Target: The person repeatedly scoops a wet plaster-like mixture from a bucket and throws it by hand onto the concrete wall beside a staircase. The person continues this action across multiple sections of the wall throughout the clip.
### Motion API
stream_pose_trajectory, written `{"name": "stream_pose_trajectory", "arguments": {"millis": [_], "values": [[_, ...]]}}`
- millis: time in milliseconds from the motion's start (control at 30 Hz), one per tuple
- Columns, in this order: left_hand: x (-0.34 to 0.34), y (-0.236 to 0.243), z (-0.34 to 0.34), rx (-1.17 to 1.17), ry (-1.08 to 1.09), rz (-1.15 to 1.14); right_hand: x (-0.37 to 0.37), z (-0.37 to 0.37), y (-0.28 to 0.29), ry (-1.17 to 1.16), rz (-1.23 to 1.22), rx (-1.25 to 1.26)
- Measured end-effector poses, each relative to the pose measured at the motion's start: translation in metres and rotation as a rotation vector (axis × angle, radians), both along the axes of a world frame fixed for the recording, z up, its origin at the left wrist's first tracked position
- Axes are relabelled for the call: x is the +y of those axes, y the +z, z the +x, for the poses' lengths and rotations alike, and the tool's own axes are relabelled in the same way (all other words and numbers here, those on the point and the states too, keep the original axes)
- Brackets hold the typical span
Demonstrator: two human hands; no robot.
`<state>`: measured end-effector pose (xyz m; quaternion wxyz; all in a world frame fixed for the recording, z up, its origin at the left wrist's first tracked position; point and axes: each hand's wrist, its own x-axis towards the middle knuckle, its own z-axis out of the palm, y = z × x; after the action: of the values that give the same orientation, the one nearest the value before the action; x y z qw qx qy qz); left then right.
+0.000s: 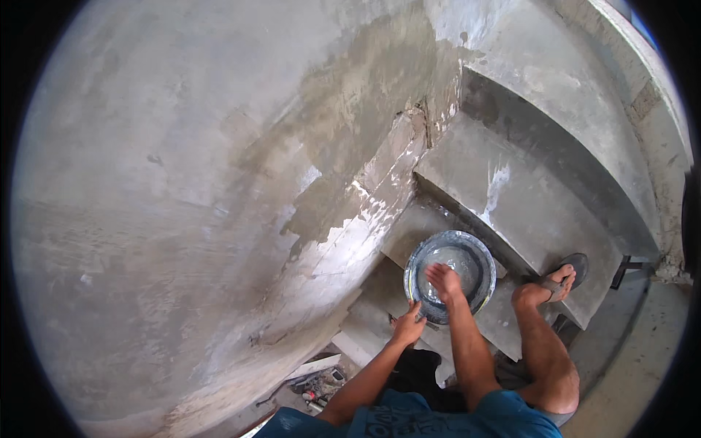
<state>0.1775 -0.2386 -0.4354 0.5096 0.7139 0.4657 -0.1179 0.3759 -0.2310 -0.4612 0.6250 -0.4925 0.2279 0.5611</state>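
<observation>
Basin: here's the round dark basin, centre of the action on the stairs, greyish wet contents shining inside.
Left hand: the left hand is at the basin's near-left rim, fingers bent, gripping that edge; the underside of the hold is hidden.
Right hand: over the basin's mouth we have the right hand, open, fingers extended and close together, grasping nothing I can see; whether it touches the contents, I can't tell.
Foot: out to the basin's right, a sandalled foot planted on a step.
Steps: grey concrete steps climb beyond the basin and to its right, white smears on one.
Wall: left of the basin, a big grey wall, darker patch spread beyond the basin.
</observation>
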Motion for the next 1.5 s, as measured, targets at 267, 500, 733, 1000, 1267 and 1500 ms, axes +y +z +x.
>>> {"name": "stream_pose_trajectory", "arguments": {"millis": [267, 500, 733, 1000, 1267, 1500], "values": [[0.004, -0.002, 0.009, -0.059, -0.019, 0.041, 0.096, -0.003, 0.184, 0.023, 0.889, -0.039], [0.005, 0.011, 0.007, 0.021, -0.045, 0.054, -0.005, 0.028, -0.031, -0.259, -0.184, -0.205], [0.002, 0.011, 0.011, -0.025, 0.019, -0.015, -0.059, 0.024, -0.13, -0.181, -0.606, -0.13], [0.007, 0.011, 0.013, -0.013, -0.032, -0.057, 0.077, -0.017, 0.141, 0.363, 0.894, -0.109], [0.003, 0.003, 0.01, 0.025, -0.013, -0.002, 0.045, 0.021, 0.035, 0.108, -0.041, -0.347], [0.001, 0.008, 0.009, -0.027, 0.014, -0.015, -0.049, 0.029, -0.128, -0.066, -0.77, -0.354]]}}
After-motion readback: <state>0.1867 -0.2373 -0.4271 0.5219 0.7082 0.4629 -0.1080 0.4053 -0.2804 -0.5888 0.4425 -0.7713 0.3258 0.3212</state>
